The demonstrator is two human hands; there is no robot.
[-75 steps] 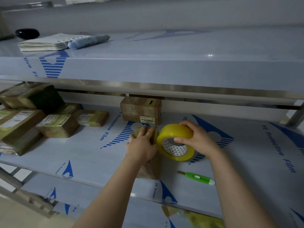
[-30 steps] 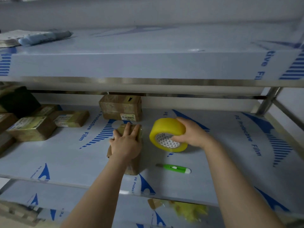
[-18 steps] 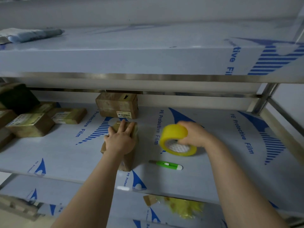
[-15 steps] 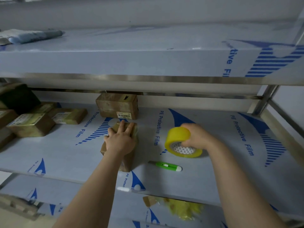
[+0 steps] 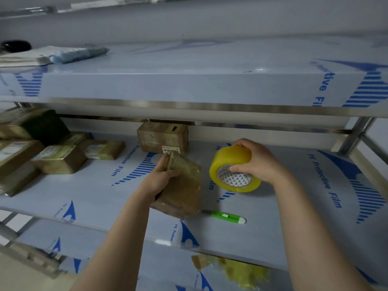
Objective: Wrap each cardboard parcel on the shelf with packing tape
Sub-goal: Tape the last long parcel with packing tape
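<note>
**A:** Where is the parcel sitting?

**B:** The parcel (image 5: 184, 185) is in your left hand (image 5: 158, 180), near the front edge of the middle shelf (image 5: 84, 192). It is tilted, with its near end low against the shelf. Your fingers and thumb are wrapped round its left edge, and glossy tape covers its top face.

**A:** And the tape?

**B:** The tape roll (image 5: 232, 164) is at three o'clock from the parcel, just beside it and not touching. Your right hand (image 5: 257, 162) grips the roll from above, with the thumb hooked into the patterned core. I cannot tell whether the roll's lower rim rests on the shelf.

**A:** What lies around them?

**B:** A green cutter (image 5: 227, 217) lies flat at five o'clock, with its tip just beside the parcel's near corner. At twelve o'clock a labelled brown box (image 5: 162, 137) stands against the back of the shelf. From nine to ten o'clock, well apart, there is a pile of taped parcels (image 5: 58, 159). On the upper shelf (image 5: 189, 87), far towards ten o'clock, lie a notebook (image 5: 23, 57) and a blue tube (image 5: 79, 54). At six o'clock, on the level below, there are yellow tape scraps (image 5: 241, 271).
</note>
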